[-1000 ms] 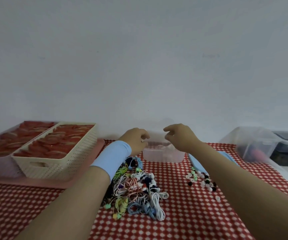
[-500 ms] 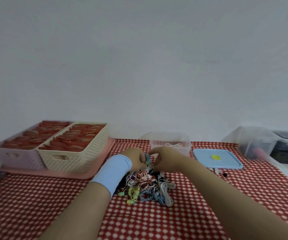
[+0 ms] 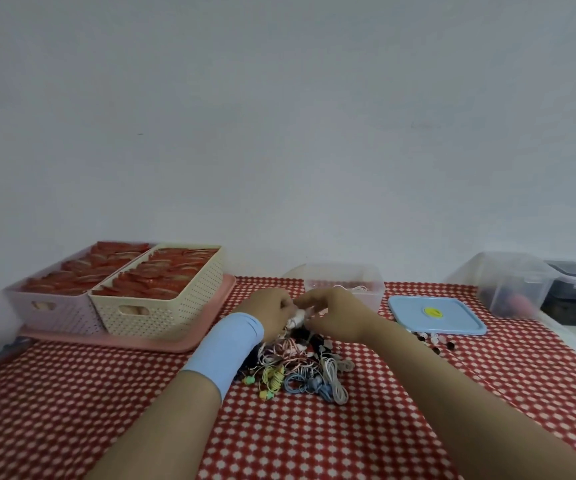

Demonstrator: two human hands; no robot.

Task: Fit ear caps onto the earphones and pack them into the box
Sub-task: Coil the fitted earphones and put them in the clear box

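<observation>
Earphone: a white set held over the far edge of the pile, pinched between the left hand and the right hand. Fingers of both curl onto it, though blur hides the exact grip.

Step judged: drawing one set free for capping. The next move calls for a cap from the loose caps, right of the pile beside the lid.

The box stands open just behind the hands. Baskets wall in the left; the near worktop gives room.
</observation>
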